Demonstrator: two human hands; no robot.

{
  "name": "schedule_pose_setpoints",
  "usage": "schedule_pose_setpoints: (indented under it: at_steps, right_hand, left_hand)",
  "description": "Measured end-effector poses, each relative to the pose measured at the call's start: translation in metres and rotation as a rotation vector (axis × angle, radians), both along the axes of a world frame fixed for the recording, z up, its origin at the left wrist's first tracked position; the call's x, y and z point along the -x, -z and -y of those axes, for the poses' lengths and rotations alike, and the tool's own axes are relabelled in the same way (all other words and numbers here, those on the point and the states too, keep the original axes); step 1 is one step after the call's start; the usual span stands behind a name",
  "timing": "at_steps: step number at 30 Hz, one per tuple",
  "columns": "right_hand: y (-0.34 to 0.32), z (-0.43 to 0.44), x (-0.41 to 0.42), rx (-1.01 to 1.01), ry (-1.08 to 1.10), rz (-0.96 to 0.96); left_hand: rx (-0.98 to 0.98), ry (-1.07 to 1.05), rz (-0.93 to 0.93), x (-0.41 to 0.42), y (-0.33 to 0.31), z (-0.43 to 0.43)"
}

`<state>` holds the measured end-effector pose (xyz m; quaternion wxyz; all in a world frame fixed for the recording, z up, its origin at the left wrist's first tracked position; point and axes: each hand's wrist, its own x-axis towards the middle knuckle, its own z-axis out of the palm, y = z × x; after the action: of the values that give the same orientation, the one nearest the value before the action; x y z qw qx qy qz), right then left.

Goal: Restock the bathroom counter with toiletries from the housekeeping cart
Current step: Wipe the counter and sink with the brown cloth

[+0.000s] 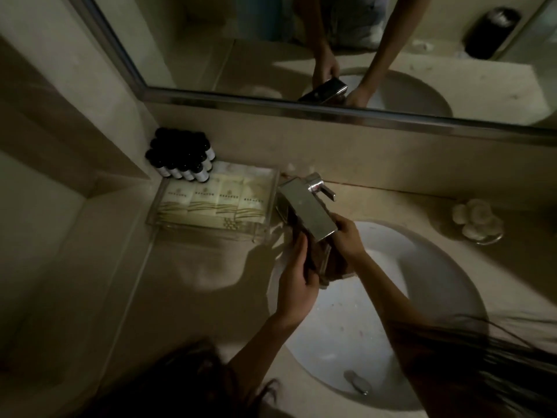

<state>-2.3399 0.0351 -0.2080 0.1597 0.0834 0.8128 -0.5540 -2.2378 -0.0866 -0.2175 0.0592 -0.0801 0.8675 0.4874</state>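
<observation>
Both hands hold a dark brown cloth (316,260) under the chrome faucet spout (307,209) over the sink. My left hand (297,279) grips the cloth's left side; my right hand (346,236) grips its right side, fingers against the spout's end. On the counter's back left stands a clear tray (208,230) with several cream toiletry packets (211,197). Several small dark bottles (180,155) with white labels stand in the corner behind the tray.
The white oval sink (422,297) fills the lower right, its drain stopper (357,381) near the front. A glass dish with white round items (476,218) sits at the right. A framed mirror (301,101) runs along the wall above. Beige counter (196,297) lies left of the sink.
</observation>
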Motion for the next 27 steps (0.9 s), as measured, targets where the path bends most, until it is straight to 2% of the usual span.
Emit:
schedule_pose_setpoints:
  at_steps: [2, 5, 7, 12, 17, 21, 23, 27]
  right_hand:
    - [-0.004, -0.007, -0.012, -0.033, -0.007, 0.032]
    - [-0.008, -0.006, -0.026, 0.108, 0.302, 0.037]
    - [-0.013, 0.008, -0.022, 0.215, 0.418, 0.050]
    - [-0.023, 0.038, 0.012, 0.338, 0.351, 0.117]
    - [-0.012, 0.032, 0.020, 0.202, 0.177, 0.099]
    - [-0.005, 0.036, -0.008, 0.106, 0.259, 0.052]
    - [0.000, 0.038, -0.020, -0.017, 0.288, 0.049]
    - [0.008, 0.050, -0.049, -0.295, -0.012, -0.040]
  left_hand:
    - [0.010, -0.006, -0.007, -0.009, 0.002, 0.003]
    - [-0.019, -0.016, -0.023, -0.021, 0.005, 0.010]
    - [-0.014, -0.023, -0.031, -0.024, 0.003, 0.014]
    - [-0.081, -0.061, -0.084, -0.017, -0.004, 0.024]
    - [-0.082, -0.064, -0.052, -0.005, 0.000, 0.030]
    - [-0.102, -0.047, 0.044, -0.007, -0.004, 0.030]
    - [-0.127, -0.096, 0.066, -0.008, 0.000, 0.033]
    - [-0.102, -0.164, 0.078, -0.009, -0.006, 0.037]
